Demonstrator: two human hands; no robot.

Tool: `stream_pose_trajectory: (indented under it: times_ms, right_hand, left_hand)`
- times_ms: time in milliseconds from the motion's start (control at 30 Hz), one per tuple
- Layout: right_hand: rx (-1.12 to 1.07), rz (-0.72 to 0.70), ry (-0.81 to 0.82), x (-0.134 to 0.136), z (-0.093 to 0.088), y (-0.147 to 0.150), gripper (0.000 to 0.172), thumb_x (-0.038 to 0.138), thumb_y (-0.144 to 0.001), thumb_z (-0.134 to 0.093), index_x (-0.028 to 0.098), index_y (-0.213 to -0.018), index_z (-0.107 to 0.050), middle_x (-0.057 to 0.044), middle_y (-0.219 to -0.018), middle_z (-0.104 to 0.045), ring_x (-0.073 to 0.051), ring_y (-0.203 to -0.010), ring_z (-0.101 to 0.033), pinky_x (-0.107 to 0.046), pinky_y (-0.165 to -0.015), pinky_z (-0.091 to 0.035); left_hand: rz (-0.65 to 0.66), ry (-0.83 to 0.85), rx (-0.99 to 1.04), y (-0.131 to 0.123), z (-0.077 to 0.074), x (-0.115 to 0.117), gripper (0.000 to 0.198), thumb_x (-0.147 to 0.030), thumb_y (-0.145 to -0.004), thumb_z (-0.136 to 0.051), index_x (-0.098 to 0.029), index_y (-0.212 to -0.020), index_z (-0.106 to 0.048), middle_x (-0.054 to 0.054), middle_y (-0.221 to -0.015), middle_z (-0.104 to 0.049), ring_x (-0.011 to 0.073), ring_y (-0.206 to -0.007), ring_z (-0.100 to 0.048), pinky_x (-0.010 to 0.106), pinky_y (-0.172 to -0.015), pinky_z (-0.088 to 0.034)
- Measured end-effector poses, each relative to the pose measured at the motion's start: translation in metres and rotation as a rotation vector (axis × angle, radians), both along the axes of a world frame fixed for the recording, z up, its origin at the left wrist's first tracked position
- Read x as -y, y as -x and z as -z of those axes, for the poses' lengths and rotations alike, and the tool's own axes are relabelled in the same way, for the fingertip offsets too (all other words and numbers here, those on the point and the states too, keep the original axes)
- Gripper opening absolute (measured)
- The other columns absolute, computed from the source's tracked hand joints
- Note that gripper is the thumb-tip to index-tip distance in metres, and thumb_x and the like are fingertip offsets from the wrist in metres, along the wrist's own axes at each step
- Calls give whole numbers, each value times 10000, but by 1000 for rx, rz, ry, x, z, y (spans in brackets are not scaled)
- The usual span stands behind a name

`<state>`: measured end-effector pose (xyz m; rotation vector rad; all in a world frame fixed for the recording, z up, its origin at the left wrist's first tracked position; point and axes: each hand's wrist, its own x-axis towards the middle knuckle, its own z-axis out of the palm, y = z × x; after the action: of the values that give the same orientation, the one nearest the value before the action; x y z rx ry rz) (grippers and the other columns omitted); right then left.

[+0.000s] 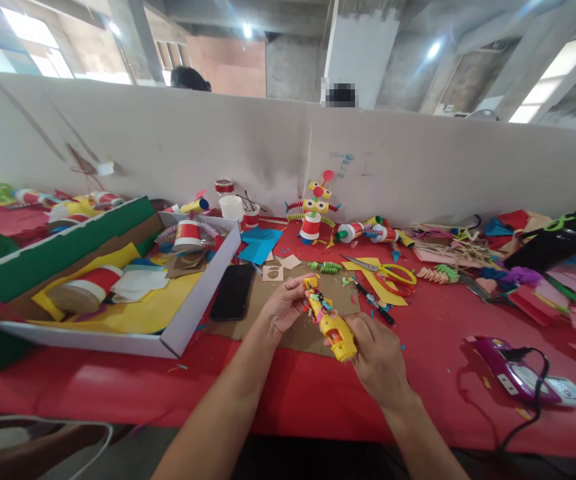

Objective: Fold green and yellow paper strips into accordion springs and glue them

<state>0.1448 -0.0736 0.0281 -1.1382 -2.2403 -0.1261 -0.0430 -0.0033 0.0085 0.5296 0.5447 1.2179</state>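
Yellow paper-cup figure (329,325), dotted with small coloured bits, is lying tilted between both hands just above a brown cardboard sheet (288,313) on the red table (318,393). The left hand (284,303) is pinching the figure's upper end, thumb and fingertips closing on a small yellow piece there. The right hand (379,360) is wrapping its fingers around the lower, wider end and gripping it firmly.

A black phone (233,291) is lying face down just left of the cardboard, beside a shallow white box (188,320) that is holding yellow paper and red-and-white paper cups (85,288). Behind the hands, yellow-handled scissors (388,272) are resting on a yellow sheet, near a black pen (374,303) and a green paper spring (326,267). Further back, a finished cup robot (313,213) is standing upright against the white partition (418,173). Well off to the right, a purple glue gun (511,370) with a black cord is lying on the table, and scraps of coloured paper are crowding the far right edge.
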Motion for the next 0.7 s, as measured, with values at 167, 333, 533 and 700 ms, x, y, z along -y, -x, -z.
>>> stream_pose_trajectory:
  times_ms: [167,333,533,700]
  right_hand:
    - [-14,-11,-17,3,-3,0,152,161,-831,-434,193,-960,-509,-58,-794,-591,-187,-720,-546,-274,-629,-404]
    - [-17,-2,-16,4,-4,-1,126,184,-840,-436,197,-935,-517,-55,-772,-592,-188,-719,-554,-272,-630,-410]
    - [-41,-5,26,5,-1,-3,91,200,-835,-475,189,-920,-505,-53,-784,-586,-191,-728,-545,-279,-637,-394]
    - [-94,7,31,4,2,-10,95,216,-836,-496,192,-927,-489,-53,-810,-593,-183,-725,-546,-276,-641,-397]
  left_hand:
    - [-1,12,-6,0,0,0,383,-143,-539,-771,-122,-907,-667,21,-664,-646,65,-464,-518,163,-416,-397]
    - [1,11,-9,0,0,0,377,-158,-564,-760,-120,-925,-658,21,-656,-636,63,-458,-508,164,-419,-401]
    - [17,-22,2,1,2,-1,406,-182,-548,-774,-120,-932,-656,23,-657,-631,75,-487,-526,169,-436,-414]
    - [12,-35,54,2,5,-2,390,-186,-545,-779,-120,-910,-658,37,-693,-637,86,-550,-552,182,-509,-445]
